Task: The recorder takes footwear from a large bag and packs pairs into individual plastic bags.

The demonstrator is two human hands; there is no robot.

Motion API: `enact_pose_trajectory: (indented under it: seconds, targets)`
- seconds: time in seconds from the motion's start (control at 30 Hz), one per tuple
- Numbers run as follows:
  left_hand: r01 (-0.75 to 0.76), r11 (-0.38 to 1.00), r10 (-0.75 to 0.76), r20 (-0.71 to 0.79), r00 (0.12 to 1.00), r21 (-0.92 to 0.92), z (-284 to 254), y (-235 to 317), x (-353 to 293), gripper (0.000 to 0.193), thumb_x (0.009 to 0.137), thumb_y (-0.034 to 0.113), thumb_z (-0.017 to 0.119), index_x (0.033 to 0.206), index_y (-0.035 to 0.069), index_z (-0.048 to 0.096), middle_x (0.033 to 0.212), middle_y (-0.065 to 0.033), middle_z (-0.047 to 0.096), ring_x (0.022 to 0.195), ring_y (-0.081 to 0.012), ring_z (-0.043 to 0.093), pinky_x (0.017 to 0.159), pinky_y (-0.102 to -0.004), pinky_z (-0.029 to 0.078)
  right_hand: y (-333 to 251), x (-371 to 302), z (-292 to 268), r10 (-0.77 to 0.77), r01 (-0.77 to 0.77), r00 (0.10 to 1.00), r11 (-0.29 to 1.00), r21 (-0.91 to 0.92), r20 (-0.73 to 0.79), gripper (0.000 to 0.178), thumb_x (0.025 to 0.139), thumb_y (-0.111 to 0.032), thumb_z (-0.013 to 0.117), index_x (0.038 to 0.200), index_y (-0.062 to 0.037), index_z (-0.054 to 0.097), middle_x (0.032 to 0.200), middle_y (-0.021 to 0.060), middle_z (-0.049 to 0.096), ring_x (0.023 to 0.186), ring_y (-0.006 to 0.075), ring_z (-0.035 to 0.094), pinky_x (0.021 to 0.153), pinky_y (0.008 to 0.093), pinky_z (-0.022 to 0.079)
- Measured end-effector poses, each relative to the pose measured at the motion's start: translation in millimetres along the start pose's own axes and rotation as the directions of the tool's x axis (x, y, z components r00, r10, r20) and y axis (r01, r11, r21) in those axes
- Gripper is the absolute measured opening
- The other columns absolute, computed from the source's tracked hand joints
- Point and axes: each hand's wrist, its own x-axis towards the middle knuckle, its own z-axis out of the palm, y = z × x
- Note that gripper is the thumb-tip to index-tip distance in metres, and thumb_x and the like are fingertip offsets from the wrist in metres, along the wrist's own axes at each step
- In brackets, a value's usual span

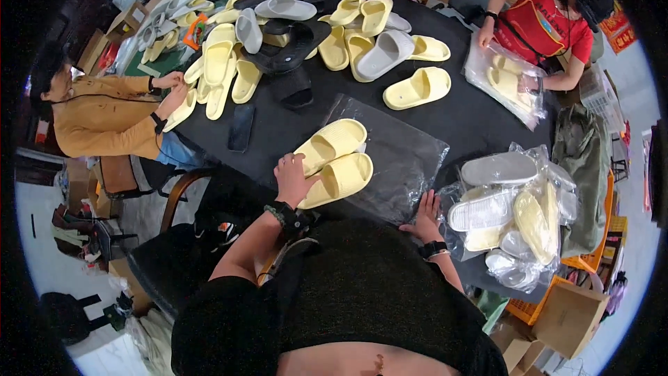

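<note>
A pair of pale yellow slide slippers (346, 175) lies side by side in front of me, toes pointing right. My left hand (292, 179) grips the pair at the heel ends, its thumb between the two. Under and to the right of the slippers a clear plastic bag (410, 157) is spread flat on the black table. At the bag's near right corner rests my right hand (424, 218), fingers stretched out and apart, with nothing held in it. Part of each heel is hidden behind my left hand.
Bagged grey and yellow slippers (515, 209) are heaped at the right. Loose slippers (219, 56) pile up across the far side. A dark phone (241, 127) lies at left. Co-workers sit left and far; one in red (550, 21) handles a bagged pair (506, 80).
</note>
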Motion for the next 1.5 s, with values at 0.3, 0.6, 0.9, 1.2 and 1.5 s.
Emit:
enact_pose_trajectory:
  seconds: [0.3, 0.6, 0.9, 1.2, 1.5]
  targets:
    - [0.372, 0.875, -0.403, -0.043, 0.914, -0.310, 26.4, -79.1, 18.5, 0.063, 0.074, 0.045, 0.077, 0.114, 0.001, 0.056, 0.106, -0.0206, 0.061, 0.099, -0.0377, 0.057, 0.086, -0.0415, 0.046, -3.8, 4.3, -8.5, -0.049, 0.049, 0.999, 0.999, -0.019, 0.000, 0.130, 0.057, -0.037, 0.087, 0.147, 0.0025, 0.001, 0.155, 0.0196, -0.009, 0.143, 0.0417, -0.007, 0.114, 0.0546, 0.014]
    - [0.420, 0.817, -0.295, 0.339, 0.893, -0.396, 28.0, -84.9, 27.1, 0.048, 0.065, 0.041, 0.078, 0.085, -0.001, 0.069, 0.083, -0.0177, 0.067, 0.075, -0.0270, 0.065, 0.066, -0.0378, 0.050, 17.6, 7.2, 21.5, -0.112, 0.111, 0.993, 0.993, -0.045, -0.036, 0.143, 0.049, -0.047, 0.088, 0.145, 0.0056, -0.003, 0.154, 0.0246, -0.010, 0.141, 0.0455, -0.010, 0.115, 0.0527, 0.007]
    - [0.580, 0.586, -0.017, 0.707, 0.707, -0.566, -60.3, -19.1, 38.6, 0.036, 0.082, 0.025, 0.068, 0.102, -0.001, 0.053, 0.077, -0.0093, 0.061, 0.054, -0.0139, 0.056, 0.047, -0.0273, 0.046, 22.2, 13.4, 24.5, -0.060, 0.062, 0.998, 0.992, -0.107, 0.023, 0.147, 0.048, -0.054, 0.086, 0.145, 0.0063, -0.007, 0.153, 0.0251, -0.014, 0.140, 0.0466, -0.013, 0.115, 0.0526, 0.004]
    - [0.246, 0.594, 0.155, 0.409, 0.899, -0.766, -226.6, 38.3, 92.4, 0.024, 0.087, 0.017, 0.062, 0.103, 0.001, 0.051, 0.078, -0.0035, 0.058, 0.056, -0.0091, 0.055, 0.044, -0.0226, 0.044, 22.3, 15.4, 21.5, -0.073, 0.073, 0.997, 0.997, -0.026, 0.029, 0.143, 0.050, -0.055, 0.085, 0.146, 0.0043, -0.002, 0.153, 0.0250, -0.013, 0.140, 0.0469, -0.012, 0.114, 0.0552, 0.006]
    - [-0.185, 0.006, -0.172, -0.184, 0.968, -0.983, -272.0, -23.2, 183.1, 0.020, 0.091, 0.014, 0.059, 0.104, 0.001, 0.053, 0.092, -0.0062, 0.064, 0.069, -0.0121, 0.061, 0.053, -0.0230, 0.047, 20.8, 12.5, 19.5, -0.085, 0.085, 0.996, 0.996, -0.009, 0.000, 0.144, 0.047, -0.059, 0.083, 0.147, 0.0046, 0.002, 0.155, 0.0218, -0.009, 0.142, 0.0456, -0.007, 0.112, 0.0583, 0.014]
